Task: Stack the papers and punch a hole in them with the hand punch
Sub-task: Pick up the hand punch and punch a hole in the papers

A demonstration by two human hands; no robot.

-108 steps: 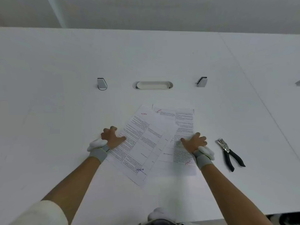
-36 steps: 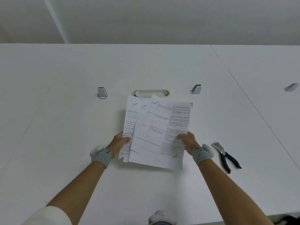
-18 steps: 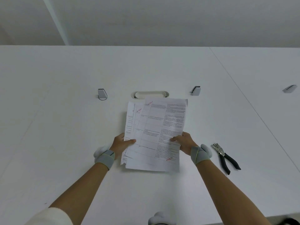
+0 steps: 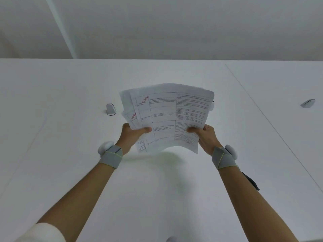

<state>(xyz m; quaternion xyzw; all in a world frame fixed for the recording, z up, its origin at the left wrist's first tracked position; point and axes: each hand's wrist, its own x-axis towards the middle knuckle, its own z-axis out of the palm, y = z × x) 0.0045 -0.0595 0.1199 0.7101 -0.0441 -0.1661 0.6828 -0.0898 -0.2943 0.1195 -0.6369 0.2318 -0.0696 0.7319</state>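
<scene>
A loose bundle of printed papers [image 4: 167,116] with black text and red stamps is lifted off the white table [image 4: 52,137], its bottom edge curling in the air. My left hand [image 4: 132,135] grips the bundle's lower left side, thumb on top. My right hand [image 4: 204,135] grips its lower right side. The sheets are fanned out at the left, their edges not aligned. Of the hand punch only a black handle tip [image 4: 251,181] shows on the table, beside and behind my right forearm.
A small grey desk fitting [image 4: 110,109] stands left of the papers, and another one [image 4: 308,103] lies at the far right. A seam [image 4: 272,126] runs diagonally across the table on the right. A wall rises behind the table.
Both hands gathered the sheets that lay spread flat on the table and raised them upright into the air. The papers now overlap more, and my right forearm hides most of the punch.
</scene>
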